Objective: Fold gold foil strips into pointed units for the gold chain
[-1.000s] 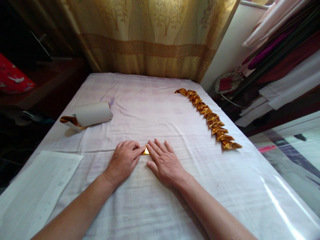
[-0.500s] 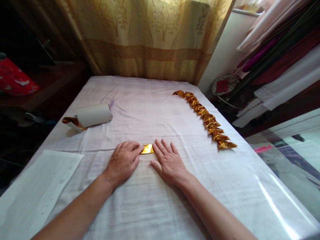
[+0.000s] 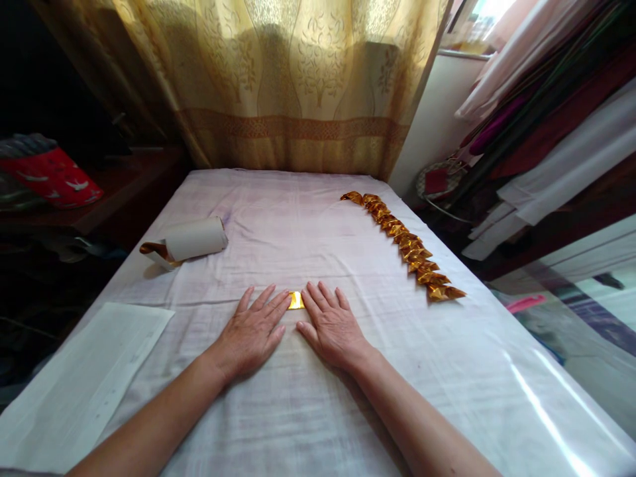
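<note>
A narrow folded strip of shiny gold foil paper (image 3: 296, 301) lies flat on the white sheet, its ends hidden under my fingers. My left hand (image 3: 253, 331) rests palm down on the strip's left part, fingers stretched out and spread. Over its right part lies my right hand (image 3: 330, 323), flat as well, with the thumb held apart. Only a short gold piece shows between the two hands. To the far right, a row of folded gold foil pieces (image 3: 410, 246) overlaps in a slanting line.
A roll of white-backed gold paper (image 3: 196, 238) lies on the left side of the bed (image 3: 298, 411). Nearer, a pale paper sheet (image 3: 84, 377) is spread out. A curtain (image 3: 308, 79) hangs at the far edge, and clothes (image 3: 556, 152) hang at right.
My left hand has opened from a curled pinch and flattened over the strip, covering more of it. My right hand stays flat in place. The view has tilted up slightly.
</note>
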### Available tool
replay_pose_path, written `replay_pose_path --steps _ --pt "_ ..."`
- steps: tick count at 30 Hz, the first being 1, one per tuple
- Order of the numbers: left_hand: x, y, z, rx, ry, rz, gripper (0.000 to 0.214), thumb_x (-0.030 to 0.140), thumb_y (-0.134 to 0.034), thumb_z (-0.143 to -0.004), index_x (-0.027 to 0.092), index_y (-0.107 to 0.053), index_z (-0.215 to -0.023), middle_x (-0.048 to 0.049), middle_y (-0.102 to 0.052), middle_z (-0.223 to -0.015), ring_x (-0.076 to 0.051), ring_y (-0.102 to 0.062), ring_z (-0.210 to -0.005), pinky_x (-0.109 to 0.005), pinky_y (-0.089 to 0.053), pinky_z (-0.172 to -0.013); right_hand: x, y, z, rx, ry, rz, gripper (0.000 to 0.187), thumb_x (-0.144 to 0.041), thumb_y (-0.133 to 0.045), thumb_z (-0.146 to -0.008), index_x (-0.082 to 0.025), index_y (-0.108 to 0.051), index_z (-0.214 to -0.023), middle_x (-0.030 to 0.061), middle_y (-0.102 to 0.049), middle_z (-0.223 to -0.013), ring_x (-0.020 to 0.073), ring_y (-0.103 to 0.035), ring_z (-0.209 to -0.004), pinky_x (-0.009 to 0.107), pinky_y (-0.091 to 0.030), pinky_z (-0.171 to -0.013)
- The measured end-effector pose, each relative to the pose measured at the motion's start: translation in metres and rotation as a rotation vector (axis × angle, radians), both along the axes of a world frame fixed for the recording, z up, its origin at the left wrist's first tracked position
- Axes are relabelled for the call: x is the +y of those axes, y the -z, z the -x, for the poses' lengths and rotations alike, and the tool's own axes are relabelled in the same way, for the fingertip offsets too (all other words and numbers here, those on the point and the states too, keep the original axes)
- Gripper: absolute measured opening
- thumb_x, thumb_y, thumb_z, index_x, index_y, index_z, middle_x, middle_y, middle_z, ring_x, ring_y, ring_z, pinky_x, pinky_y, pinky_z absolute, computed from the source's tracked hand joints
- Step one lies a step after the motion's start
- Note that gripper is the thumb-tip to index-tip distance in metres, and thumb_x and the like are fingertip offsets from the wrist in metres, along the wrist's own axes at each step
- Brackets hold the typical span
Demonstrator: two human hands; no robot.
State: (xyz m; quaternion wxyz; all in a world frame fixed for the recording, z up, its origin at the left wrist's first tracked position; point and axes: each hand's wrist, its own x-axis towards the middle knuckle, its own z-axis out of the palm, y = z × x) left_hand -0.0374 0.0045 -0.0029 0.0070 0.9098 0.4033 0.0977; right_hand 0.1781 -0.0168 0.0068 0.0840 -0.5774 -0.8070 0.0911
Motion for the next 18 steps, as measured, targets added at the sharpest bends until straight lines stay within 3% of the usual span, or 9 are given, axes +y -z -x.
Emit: replay_pose_path --steps 4,8,12,18 --pt "-0.001 -0.001 0.009 -0.007 -0.015 -0.045 0.048 0.030 -0.041 -0.099 0.027 -0.045 -0.147 -0.0051 -0.055 -0.146 -0.027 -0.041 -0.142 -0.058 -0.017 -0.119 0.000 0.000 0.000 -0.005 0.004 -0.015 0.060 -0.048 -0.048 -0.098 -0.019 -0.040 -0.151 0.0095 -0.032 -0.159 0.0313 -0.027 -0.148 0.057 -0.020 -0.119" --pt "0.007 -0.012 0.003 -0.011 0.002 -0.103 0.036 0.028 -0.050 -0.097 0.025 -0.060 -0.131 -0.0059 -0.068 -0.130 -0.031 -0.054 -0.128 -0.060 -0.024 -0.115 0.000 -0.001 0.001 0.000 0.003 -0.018 0.060 -0.047 -0.047 -0.098 -0.018 -0.041 -0.150 0.0095 -0.033 -0.159 0.0316 -0.027 -0.148 0.057 -0.021 -0.119" --pt "0.017 -0.025 -0.008 -0.028 0.049 -0.152 0.020 0.022 -0.059 -0.093 0.023 -0.067 -0.111 -0.0064 -0.075 -0.108 -0.027 -0.063 -0.111 -0.053 -0.033 -0.112 -0.001 -0.002 0.001 0.012 0.004 -0.028 0.055 -0.041 -0.048 -0.098 -0.019 -0.045 -0.148 0.0102 -0.036 -0.158 0.0316 -0.030 -0.147 0.056 -0.022 -0.118" --pt "0.025 -0.027 -0.012 0.058 0.131 -0.215 0.018 0.011 -0.050 -0.094 0.018 -0.066 -0.099 -0.0061 -0.073 -0.089 -0.021 -0.066 -0.089 -0.046 -0.038 -0.108 0.000 0.002 -0.001 0.074 -0.005 -0.135 0.050 -0.028 -0.053 -0.094 -0.020 -0.051 -0.143 0.0127 -0.043 -0.154 0.0292 -0.038 -0.143 0.051 -0.029 -0.116"
